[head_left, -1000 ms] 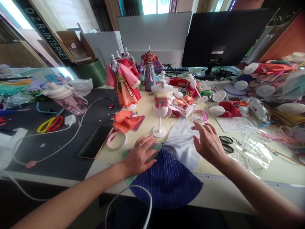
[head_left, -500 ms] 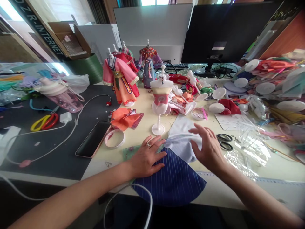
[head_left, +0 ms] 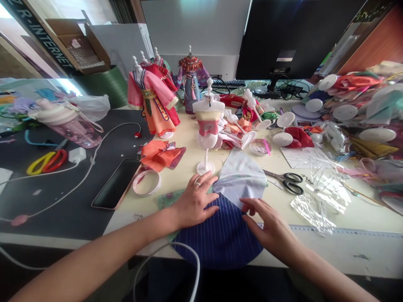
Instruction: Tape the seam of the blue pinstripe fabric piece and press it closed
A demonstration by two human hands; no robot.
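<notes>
A: Item one, nearest you: what lies at the table's front edge?

B: A blue striped cloth (head_left: 220,235), rounded, part of it hanging over the table (head_left: 346,247) edge. Your left hand (head_left: 193,201) lies flat on its upper left part, fingers spread and pinching nothing, a ring on one finger. It has hardly shifted since a second ago.

A: Item two, your right hand?

B: Your right hand (head_left: 270,228) has changed most. A second ago it hovered over the pale cloth further back; now it has drawn toward you and rests palm down on the striped cloth's right side, fingers loosely apart, fingertips at the near edge of the pale cloth. It grips nothing.

A: Item three, the pale cloth?

B: The pale cloth (head_left: 241,178) lies just beyond the striped one, overlapping its far edge, and now shows whole, rounded like a fan. A green patterned piece (head_left: 168,198) peeks out beside your left wrist.

A: Item four, middle distance?

B: Black scissors (head_left: 288,182) to the right of the pale cloth, a tape ring (head_left: 146,183) and a phone (head_left: 115,184) to the left, a white doll stand (head_left: 206,126) just behind your left hand.

A: Item five, far back?

B: Dressed doll figures (head_left: 154,98) and a dark monitor (head_left: 292,37).
</notes>
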